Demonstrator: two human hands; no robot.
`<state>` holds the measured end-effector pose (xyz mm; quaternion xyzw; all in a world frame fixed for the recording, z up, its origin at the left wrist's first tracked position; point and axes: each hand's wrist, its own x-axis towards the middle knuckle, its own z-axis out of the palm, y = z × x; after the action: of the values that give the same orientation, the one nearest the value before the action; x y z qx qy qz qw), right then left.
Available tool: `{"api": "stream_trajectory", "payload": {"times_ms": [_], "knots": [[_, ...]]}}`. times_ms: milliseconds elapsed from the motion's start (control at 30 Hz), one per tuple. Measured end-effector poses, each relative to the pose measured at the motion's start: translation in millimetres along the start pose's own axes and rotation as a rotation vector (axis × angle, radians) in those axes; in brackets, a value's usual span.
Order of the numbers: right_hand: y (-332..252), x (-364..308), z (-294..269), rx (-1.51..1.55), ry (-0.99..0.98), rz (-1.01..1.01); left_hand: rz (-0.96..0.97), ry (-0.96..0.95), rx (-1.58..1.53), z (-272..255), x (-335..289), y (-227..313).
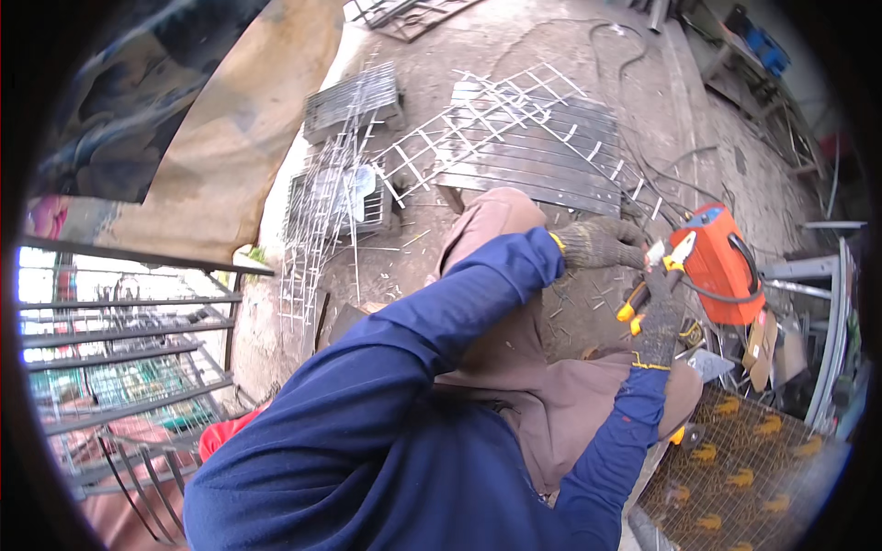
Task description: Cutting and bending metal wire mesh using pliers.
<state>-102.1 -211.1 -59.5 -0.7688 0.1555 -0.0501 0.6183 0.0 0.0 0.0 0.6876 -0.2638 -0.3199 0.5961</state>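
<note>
My right hand (656,323), in a dark grey knitted glove, is closed round a pair of pliers (678,256) with black and yellow-orange handles. The metal jaws point up and to the right, in front of an orange box-shaped machine. My left hand (599,244), also gloved, reaches across from the left with its fingers curled close to the pliers. A small pale and reddish piece (655,253) shows at its fingertips; I cannot make out what it is. Ahead of my knees, light wire grids (496,124) lie across a dark slatted metal table (551,165).
The orange machine (721,266) with a black handle and cables stands right of my hands. Metal racks (354,101) and a pile of wire grids (322,207) are at the left. Wire scraps litter the floor. A patterned mat (735,473) lies at lower right, below a metal frame (831,321).
</note>
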Motion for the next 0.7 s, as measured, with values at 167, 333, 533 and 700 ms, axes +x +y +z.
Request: {"api": "stream_trajectory", "payload": {"times_ms": [167, 333, 533, 700], "knots": [[-60.3, -27.5, 57.6, 0.354, 0.079, 0.256, 0.012, 0.082, -0.002, -28.3, -20.8, -14.5], [-69.1, -22.2, 50.8, 0.474, 0.161, 0.305, -0.023, 0.315, 0.018, -50.3, -65.4, 46.8], [-68.7, -13.4, 54.8, 0.526, 0.158, 0.329, -0.076, 0.739, 0.016, -130.9, -221.7, 32.9], [-59.0, -7.7, 46.0, 0.45, 0.133, 0.353, -0.477, 0.812, 0.324, -154.0, -327.2, -52.7]]}}
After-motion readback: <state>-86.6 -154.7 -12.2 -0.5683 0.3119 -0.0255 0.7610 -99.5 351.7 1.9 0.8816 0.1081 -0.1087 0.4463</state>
